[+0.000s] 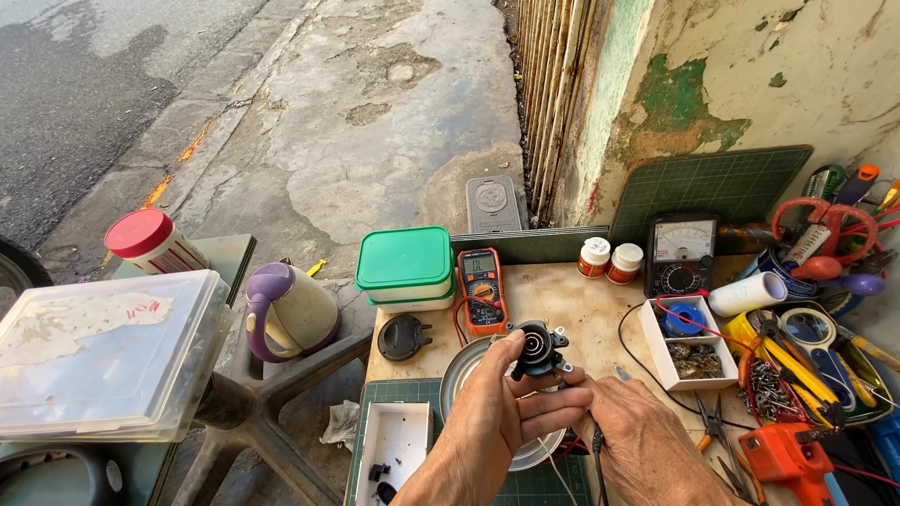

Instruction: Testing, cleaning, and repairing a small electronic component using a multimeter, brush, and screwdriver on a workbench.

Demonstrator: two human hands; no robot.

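Covering black part's (537, 349) underside, both hands (562, 412) pinch it

**Bright daylight, sharp centre, bent edges**

I see strong, even daylight across the workbench (600, 309), warm on the peeling wall (750, 75). Shadows are soft and short, pooling under the bench's left edge. Faint glare sits on the clear plastic box (103, 347). Focus holds throughout; straight lines bow toward the corners.

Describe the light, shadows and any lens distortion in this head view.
Head view: warm, hard sunlight on the workbench and the left hand; the right hand casts shade near the bottom edge; the pavement is evenly lit; wide-angle bending slants the gate; the black round part is sharp.
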